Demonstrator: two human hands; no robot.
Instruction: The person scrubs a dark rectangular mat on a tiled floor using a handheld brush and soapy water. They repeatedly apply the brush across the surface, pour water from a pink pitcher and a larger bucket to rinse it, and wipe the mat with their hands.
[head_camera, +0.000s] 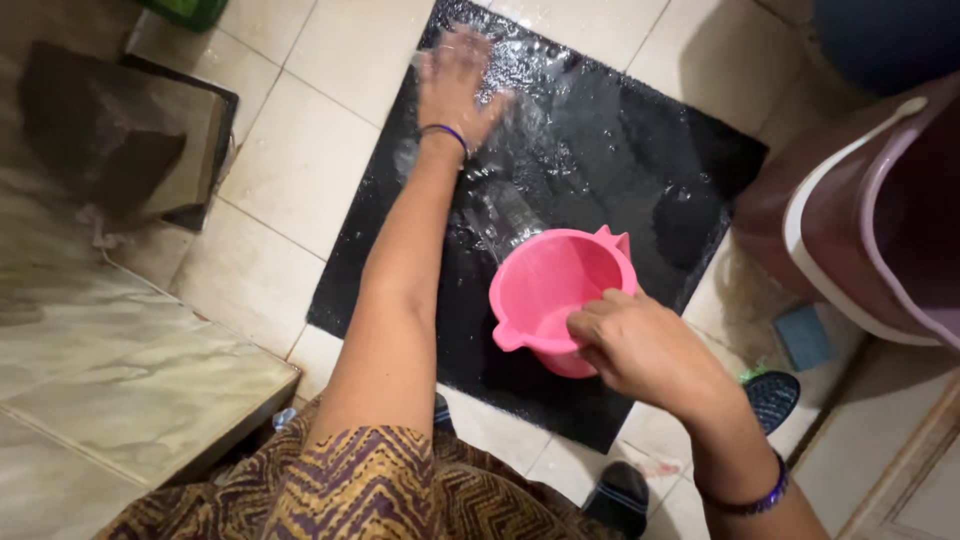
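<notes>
A black square mat (620, 150) lies wet on the tiled floor. My left hand (455, 80) rests flat on the mat's far left part, fingers spread, in a stream of water. My right hand (640, 345) grips the rim of a pink plastic dipper (555, 280), tilted so that water pours from it onto the mat toward my left hand. Each wrist wears a purple bracelet.
A maroon bucket with a white band (860, 220) stands at the right. A blue sponge (803, 337) lies on the floor below it. A raised marble step (110, 350) is at the left, a dark floor opening (120, 130) at the upper left. Dark sandals (770, 395) are near my feet.
</notes>
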